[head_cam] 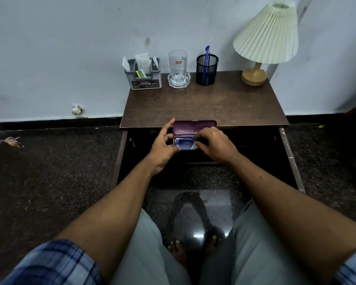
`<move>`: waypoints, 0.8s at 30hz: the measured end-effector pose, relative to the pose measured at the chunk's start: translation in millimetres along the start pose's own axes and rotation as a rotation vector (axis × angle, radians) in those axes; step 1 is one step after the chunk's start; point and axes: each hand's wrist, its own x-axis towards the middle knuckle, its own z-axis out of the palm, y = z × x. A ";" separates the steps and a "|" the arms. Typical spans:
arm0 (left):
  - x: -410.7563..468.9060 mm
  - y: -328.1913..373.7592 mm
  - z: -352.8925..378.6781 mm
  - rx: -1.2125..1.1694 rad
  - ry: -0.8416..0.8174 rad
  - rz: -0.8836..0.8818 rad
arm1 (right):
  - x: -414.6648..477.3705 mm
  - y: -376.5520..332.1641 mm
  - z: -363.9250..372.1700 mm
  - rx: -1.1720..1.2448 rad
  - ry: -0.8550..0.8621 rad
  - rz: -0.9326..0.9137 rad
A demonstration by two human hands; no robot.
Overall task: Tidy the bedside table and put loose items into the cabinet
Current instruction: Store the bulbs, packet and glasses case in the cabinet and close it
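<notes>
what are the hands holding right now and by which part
Left hand grips the left end of the open purple glasses case. Right hand pinches the blue glasses lying in it.

A purple glasses case (194, 126) is held open just in front of the desk's (203, 103) front edge, lid upright. Blue-framed glasses (184, 144) lie folded in its lower half, over something white.

Pale scuffed wall (70, 48), dark speckled floor (49, 171) (glossy), black skirting (49, 121).
</notes>
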 end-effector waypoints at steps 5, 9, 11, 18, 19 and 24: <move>1.7 -0.2 0.0 0.001 -0.003 0.003 | -1.5 2.7 3.1 0.023 0.056 -0.017; 0.8 0.6 -0.8 -0.012 -0.018 0.017 | -2.2 11.6 3.2 0.197 0.277 0.118; 0.1 0.6 -1.8 -0.025 -0.033 0.027 | -1.0 15.8 2.1 0.360 0.349 0.294; 1.9 -1.2 -3.2 -0.036 -0.047 0.051 | -5.6 10.3 7.7 1.078 0.207 0.654; 2.3 -1.5 -2.9 -0.039 -0.038 0.053 | -5.1 8.4 7.0 1.139 0.190 0.682; 4.4 -3.2 -2.0 -0.080 0.024 0.035 | -3.0 5.7 6.5 1.181 0.227 0.698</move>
